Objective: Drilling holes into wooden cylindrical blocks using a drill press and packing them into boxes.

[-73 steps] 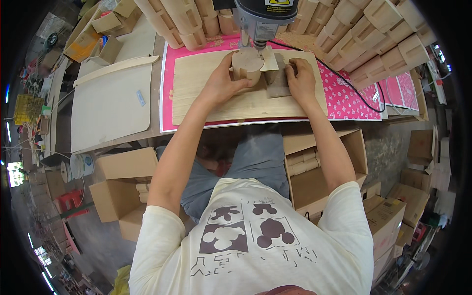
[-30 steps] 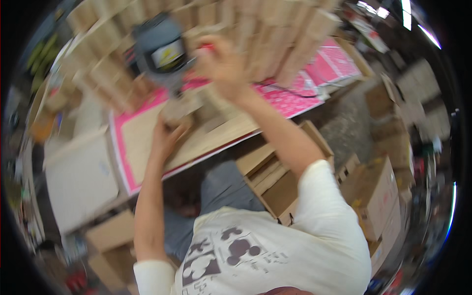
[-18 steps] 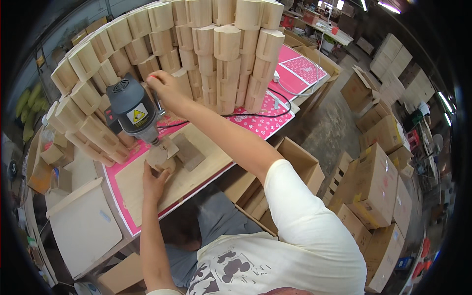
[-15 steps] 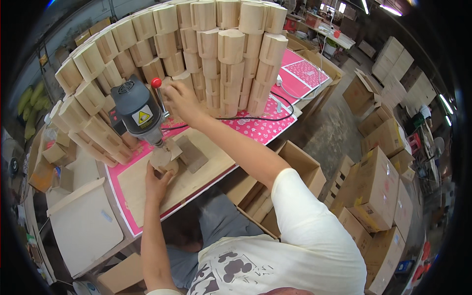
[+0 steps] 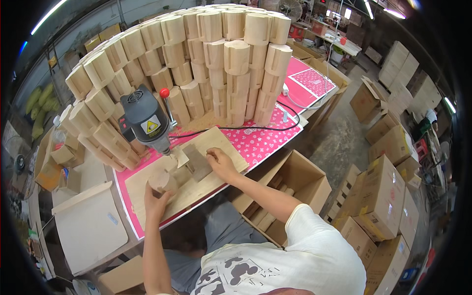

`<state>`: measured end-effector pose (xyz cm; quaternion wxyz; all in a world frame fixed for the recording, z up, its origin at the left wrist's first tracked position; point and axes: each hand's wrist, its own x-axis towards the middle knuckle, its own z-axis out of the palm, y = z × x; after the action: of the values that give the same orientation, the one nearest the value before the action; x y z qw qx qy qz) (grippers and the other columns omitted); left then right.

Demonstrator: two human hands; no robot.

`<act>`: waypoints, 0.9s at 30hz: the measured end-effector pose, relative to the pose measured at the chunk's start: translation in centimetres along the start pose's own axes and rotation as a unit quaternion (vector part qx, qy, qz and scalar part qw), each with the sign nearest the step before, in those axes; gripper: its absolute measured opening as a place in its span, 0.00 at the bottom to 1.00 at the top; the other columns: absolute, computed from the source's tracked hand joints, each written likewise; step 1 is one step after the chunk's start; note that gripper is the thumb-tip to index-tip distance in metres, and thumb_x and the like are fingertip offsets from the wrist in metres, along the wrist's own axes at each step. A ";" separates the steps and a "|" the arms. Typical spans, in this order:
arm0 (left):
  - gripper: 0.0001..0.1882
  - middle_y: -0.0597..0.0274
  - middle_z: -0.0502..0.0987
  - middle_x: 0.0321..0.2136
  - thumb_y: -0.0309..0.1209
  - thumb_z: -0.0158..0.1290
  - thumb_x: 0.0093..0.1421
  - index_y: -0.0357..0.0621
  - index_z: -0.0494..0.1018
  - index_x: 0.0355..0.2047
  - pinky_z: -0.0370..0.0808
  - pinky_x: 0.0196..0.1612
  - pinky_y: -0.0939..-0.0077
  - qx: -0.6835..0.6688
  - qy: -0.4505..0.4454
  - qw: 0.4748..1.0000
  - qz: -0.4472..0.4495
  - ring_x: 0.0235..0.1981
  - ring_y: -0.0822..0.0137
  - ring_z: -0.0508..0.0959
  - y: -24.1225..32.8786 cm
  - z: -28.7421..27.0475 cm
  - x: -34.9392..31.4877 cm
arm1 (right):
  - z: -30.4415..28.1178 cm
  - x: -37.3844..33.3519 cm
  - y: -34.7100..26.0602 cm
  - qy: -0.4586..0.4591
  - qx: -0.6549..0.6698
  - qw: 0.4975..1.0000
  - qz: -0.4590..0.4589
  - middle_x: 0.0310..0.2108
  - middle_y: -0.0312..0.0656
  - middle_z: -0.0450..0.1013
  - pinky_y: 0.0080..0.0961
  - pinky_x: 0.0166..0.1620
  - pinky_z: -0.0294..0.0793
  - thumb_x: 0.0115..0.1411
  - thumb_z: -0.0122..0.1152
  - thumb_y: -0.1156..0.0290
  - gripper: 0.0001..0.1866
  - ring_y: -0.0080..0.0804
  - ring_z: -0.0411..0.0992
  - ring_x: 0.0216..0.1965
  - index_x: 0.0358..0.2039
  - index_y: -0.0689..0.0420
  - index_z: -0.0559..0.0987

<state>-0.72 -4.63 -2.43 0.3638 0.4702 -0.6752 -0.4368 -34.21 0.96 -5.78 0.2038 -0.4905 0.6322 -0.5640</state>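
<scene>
My left hand (image 5: 155, 202) grips a round wooden block (image 5: 162, 182) by its side, at the left of the wooden board (image 5: 142, 189). My right hand (image 5: 221, 164) is over the right part of the board, beside a flat grey-brown plate (image 5: 197, 164). Its fingers are curled in, and I see nothing in them. Between the hands, a small pale angled wooden piece (image 5: 180, 158) sits below the chuck of a dark drill press (image 5: 146, 118). The drill's red-knobbed lever (image 5: 164, 93) stands up, with no hand on it.
Tall stacks of notched wooden cylinders (image 5: 210, 54) wall in the drill on a pink patterned cover (image 5: 275, 120). A black cable (image 5: 255, 128) runs across it. An open carton (image 5: 307, 179) with wooden pieces stands at my right. More cartons (image 5: 381, 189) are piled further right.
My right hand has let go of the drill lever and come down toward the board. My left hand has drawn the round block away from under the drill, toward me.
</scene>
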 end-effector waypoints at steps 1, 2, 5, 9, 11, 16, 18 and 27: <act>0.47 0.52 0.83 0.61 0.28 0.78 0.55 0.38 0.70 0.74 0.76 0.68 0.62 0.017 0.000 1.000 -0.025 0.63 0.57 0.82 -0.4 -0.6 -0.9 | 0.1 -0.3 0.0 0.000 0.014 1.000 0.005 0.54 0.56 0.83 0.41 0.59 0.81 0.77 0.63 0.64 0.19 0.49 0.83 0.54 0.59 0.66 0.82; 0.47 0.52 0.83 0.61 0.28 0.78 0.54 0.38 0.70 0.74 0.76 0.69 0.62 -0.002 0.011 1.000 -0.021 0.64 0.57 0.81 -0.6 -1.2 -2.1 | 0.0 -0.7 -0.3 0.003 0.039 0.999 0.002 0.53 0.55 0.83 0.41 0.59 0.81 0.77 0.63 0.66 0.18 0.47 0.83 0.53 0.59 0.66 0.82; 0.48 0.51 0.82 0.62 0.27 0.79 0.54 0.37 0.70 0.74 0.75 0.69 0.60 -0.025 0.038 0.999 0.001 0.65 0.56 0.81 -0.9 -1.9 -5.5 | -0.4 -2.5 -1.5 -0.020 0.064 0.998 0.006 0.51 0.52 0.83 0.38 0.57 0.82 0.76 0.65 0.69 0.17 0.45 0.83 0.51 0.59 0.66 0.82; 0.48 0.52 0.82 0.63 0.27 0.79 0.54 0.36 0.69 0.73 0.76 0.69 0.61 -0.049 0.046 0.998 -0.017 0.65 0.57 0.81 1.7 -0.4 -9.4 | -1.9 -7.0 -5.1 -0.025 -0.034 0.996 -0.081 0.51 0.49 0.81 0.36 0.56 0.82 0.74 0.67 0.69 0.18 0.41 0.82 0.50 0.59 0.65 0.81; 0.48 0.53 0.82 0.63 0.26 0.80 0.54 0.35 0.69 0.72 0.77 0.69 0.62 -0.029 0.033 0.999 0.002 0.64 0.58 0.82 4.0 1.0 -10.4 | -2.8 -9.8 -7.6 -0.131 0.074 0.989 -0.010 0.55 0.48 0.78 0.35 0.56 0.82 0.73 0.71 0.68 0.23 0.41 0.80 0.53 0.64 0.64 0.78; 0.48 0.41 0.80 0.60 0.30 0.81 0.47 0.36 0.73 0.68 0.77 0.67 0.49 0.119 0.000 0.977 0.177 0.62 0.38 0.79 8.6 6.6 -11.1 | -4.0 -15.4 -11.6 -0.157 0.046 0.986 -0.040 0.64 0.51 0.71 0.38 0.61 0.81 0.63 0.83 0.61 0.42 0.44 0.75 0.63 0.72 0.62 0.72; 0.47 0.40 0.79 0.60 0.29 0.79 0.47 0.35 0.73 0.68 0.77 0.65 0.46 0.187 0.005 0.951 0.248 0.61 0.34 0.78 9.8 8.9 -11.4 | -4.7 -16.2 -11.0 -0.086 0.115 0.990 0.006 0.63 0.50 0.71 0.39 0.64 0.79 0.59 0.84 0.65 0.49 0.43 0.74 0.64 0.75 0.63 0.67; 0.46 0.45 0.80 0.65 0.34 0.80 0.56 0.38 0.72 0.72 0.79 0.66 0.52 0.160 -0.222 0.925 0.264 0.63 0.44 0.81 12.6 12.1 -11.9 | -15.5 -22.3 -4.6 -0.026 0.268 0.930 0.251 0.56 0.43 0.82 0.34 0.62 0.82 0.69 0.80 0.57 0.33 0.31 0.81 0.57 0.65 0.63 0.76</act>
<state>-12.12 11.94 4.08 0.2271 0.2179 -0.8991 -0.3042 -35.33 28.38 -3.85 0.4790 -0.2573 0.5548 -0.6297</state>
